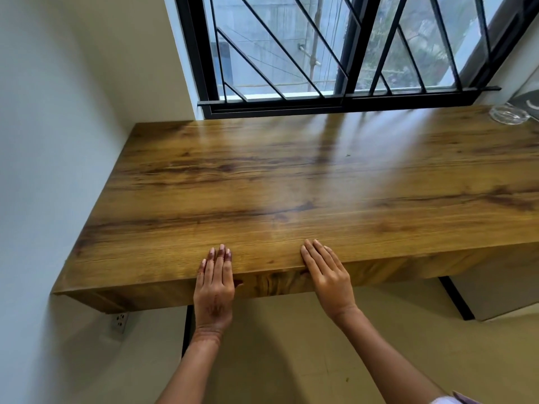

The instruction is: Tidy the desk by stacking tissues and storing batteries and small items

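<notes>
One wooden desk [291, 170], seen from above by a person standing at its front. Its long axis runs left to right: the left end butts against a pale wall [58, 141], and the right end runs out of the picture. The back edge sits under one black-framed window [320, 53] with slanted metal bars.

Two bare hands are in view, both on the desk's near edge. The left hand [214, 287] lies palm down, fingers straight and close together, pointing away towards the window. It holds nothing. The right hand [328, 281] lies flat the same way, just to the right, fingers straight and angled a little to the left, also holding nothing. The two hands are apart, with a strip of bare wood between them. Each thumb hangs over the desk's front face (only the tips show there).

One clear glass dish [509, 113] stands at the far right back corner, well apart from both hands.

Below the desk, one wall socket [120, 321] is on the left wall, and one grey cabinet [501, 287] stands at the right.
</notes>
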Demonstrator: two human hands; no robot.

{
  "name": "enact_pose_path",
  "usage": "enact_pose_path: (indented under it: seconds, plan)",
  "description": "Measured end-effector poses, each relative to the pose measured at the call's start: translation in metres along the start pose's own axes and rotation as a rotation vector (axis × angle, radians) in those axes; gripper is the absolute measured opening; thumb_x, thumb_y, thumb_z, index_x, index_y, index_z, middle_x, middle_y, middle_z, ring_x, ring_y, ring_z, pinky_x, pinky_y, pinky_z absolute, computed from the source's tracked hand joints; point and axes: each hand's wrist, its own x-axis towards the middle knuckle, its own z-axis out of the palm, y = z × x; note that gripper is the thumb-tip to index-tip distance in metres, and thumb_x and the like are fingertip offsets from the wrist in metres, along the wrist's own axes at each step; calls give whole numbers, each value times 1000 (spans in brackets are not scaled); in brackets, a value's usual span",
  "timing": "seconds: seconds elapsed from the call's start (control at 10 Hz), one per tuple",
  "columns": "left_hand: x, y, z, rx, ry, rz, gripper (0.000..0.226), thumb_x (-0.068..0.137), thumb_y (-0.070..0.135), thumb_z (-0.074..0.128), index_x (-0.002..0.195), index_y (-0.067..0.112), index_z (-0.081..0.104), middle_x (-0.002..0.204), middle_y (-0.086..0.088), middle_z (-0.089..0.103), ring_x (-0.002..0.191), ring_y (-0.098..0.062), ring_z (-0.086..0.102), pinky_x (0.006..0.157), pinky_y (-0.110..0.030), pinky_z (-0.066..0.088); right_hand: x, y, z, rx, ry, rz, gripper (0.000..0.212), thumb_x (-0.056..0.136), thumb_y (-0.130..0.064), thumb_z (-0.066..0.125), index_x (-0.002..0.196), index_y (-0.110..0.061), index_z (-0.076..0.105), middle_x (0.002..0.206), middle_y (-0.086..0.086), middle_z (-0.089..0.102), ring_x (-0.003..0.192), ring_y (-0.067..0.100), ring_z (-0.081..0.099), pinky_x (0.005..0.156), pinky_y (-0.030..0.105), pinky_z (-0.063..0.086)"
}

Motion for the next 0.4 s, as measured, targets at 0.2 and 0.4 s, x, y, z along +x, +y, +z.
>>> enact_pose_path:
  seconds: [0.2, 0.4]
  plan:
    - [4, 2, -10, 29, -108, 10, 88, 86, 53, 44, 146, 0, 8, 139, -23, 44, 139, -32, 27, 119, -43, -1, 5, 2, -12, 53, -158, 14, 59, 70, -17, 79, 123, -4, 56, 125, 14, 60, 119, 28, 55, 105, 38, 39]
    - [21, 42, -15, 58, -120, 57, 83, 92, 62, 6, 147, 1, 3, 156, -15, -3, 145, -28, -4, 118, -49, -5, 2, 33, -32, 165, -189, 102, 60, 93, -49, 37, 134, -5, 43, 142, 13, 43, 137, 24, 31, 113, 39, 28]
